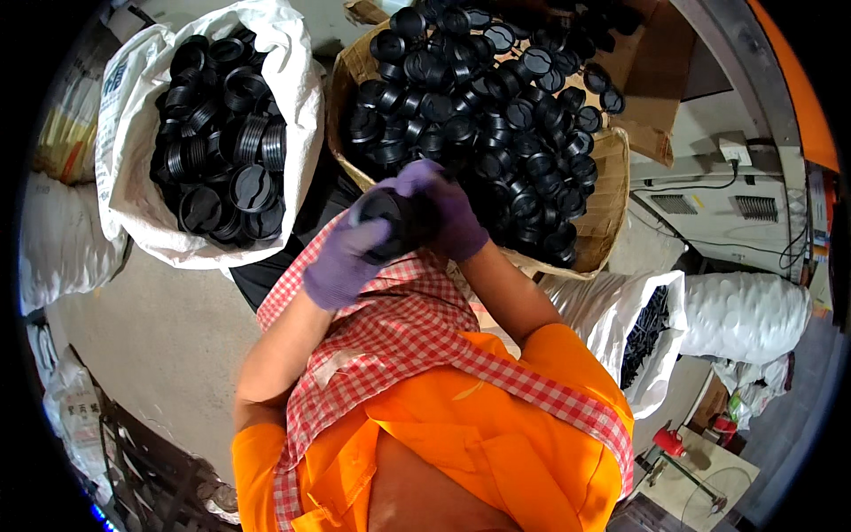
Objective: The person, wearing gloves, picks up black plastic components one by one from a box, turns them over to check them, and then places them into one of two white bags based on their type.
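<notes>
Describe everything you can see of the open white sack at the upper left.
The white sack looks like woven plastic, creased, with printing on its left side. Its mouth faces up, wide open, the rim loosely crumpled. Black round parts, some ribbed, crowd inside. It sits left of the cardboard box. Neither the left hand nor the right hand touches it.

Blue characters (113, 78) mark the upper-left sack (304, 120), dark ones (84, 411) (quite small) the lower-left bag (81, 436).
</notes>
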The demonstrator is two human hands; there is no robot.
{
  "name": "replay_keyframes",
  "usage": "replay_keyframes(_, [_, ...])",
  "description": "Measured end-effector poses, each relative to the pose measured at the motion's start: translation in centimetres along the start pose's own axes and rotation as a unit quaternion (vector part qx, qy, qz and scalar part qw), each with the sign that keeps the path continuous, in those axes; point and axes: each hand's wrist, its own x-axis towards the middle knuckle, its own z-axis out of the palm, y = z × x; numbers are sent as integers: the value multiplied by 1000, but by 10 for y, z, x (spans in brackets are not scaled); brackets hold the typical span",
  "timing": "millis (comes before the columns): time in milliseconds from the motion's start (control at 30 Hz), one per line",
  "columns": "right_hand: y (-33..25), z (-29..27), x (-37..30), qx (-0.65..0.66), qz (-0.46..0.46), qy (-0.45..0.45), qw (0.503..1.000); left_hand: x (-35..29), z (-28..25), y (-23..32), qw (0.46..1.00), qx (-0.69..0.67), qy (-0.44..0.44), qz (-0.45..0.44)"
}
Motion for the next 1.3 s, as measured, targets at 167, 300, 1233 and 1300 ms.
replay_keyframes(167, [43, -22, 5, -353, -108, 67, 927, 11, -17, -17, 688, 666, 84, 275])
replay_keyframes(300, [61, -94, -2, -607, 22, 75, 791, 0, -4, 59, 600, 675, 149, 403])
replay_keyframes(1233, [-14, -41, -5, -232, 67, -268, 933, 29, -51, -15, 957, 267, 41, -109])
replay_keyframes(1300, [-25, -37, -3, -346, 11, -259, 902, 21, -48, -11, 952, 284, 56, -96])
